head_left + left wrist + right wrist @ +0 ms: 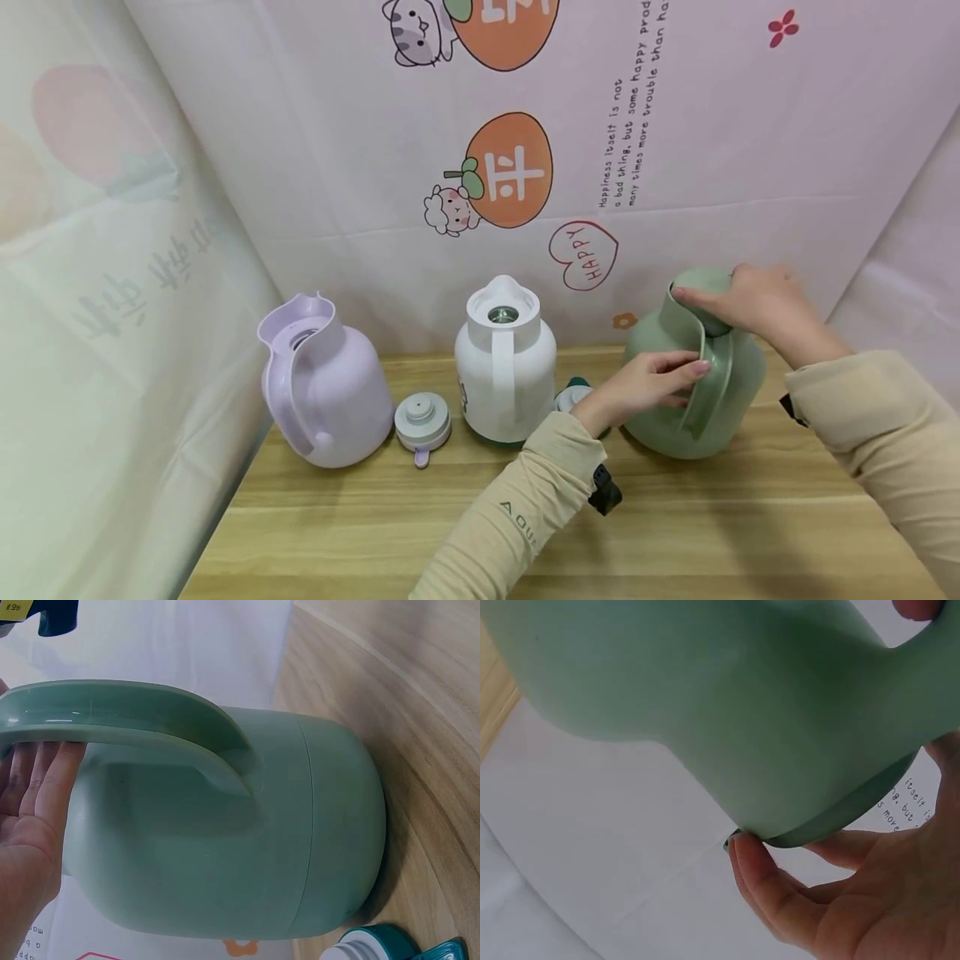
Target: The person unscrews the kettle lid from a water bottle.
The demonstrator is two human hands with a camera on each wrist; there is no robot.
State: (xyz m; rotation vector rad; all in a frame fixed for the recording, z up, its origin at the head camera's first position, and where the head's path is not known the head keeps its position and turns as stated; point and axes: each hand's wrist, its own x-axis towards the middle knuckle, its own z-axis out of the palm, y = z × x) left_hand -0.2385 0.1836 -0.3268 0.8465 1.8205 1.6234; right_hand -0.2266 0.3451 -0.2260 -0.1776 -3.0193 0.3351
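A green thermos jug [693, 400] stands on the right of the wooden table. My left hand [648, 387] holds its handle [150, 712], with the fingers passing through the handle loop and the fingertips hidden behind it in the left wrist view. At the mouth of the jug, my right hand [765, 300] grips a green lid [701, 283], thumb on one side and fingers on the other. The lid's dark green edge [847, 817] shows at the jug's rim in the right wrist view. How deep the lid sits cannot be seen.
A lidless white thermos jug [504, 375] stands mid-table, and a lidless purple one [345, 392] is at the left. Near them lie a grey lid with a purple tab [423, 421] and a white-and-dark-green lid [382, 945]. Behind hangs a printed cloth [337, 167].
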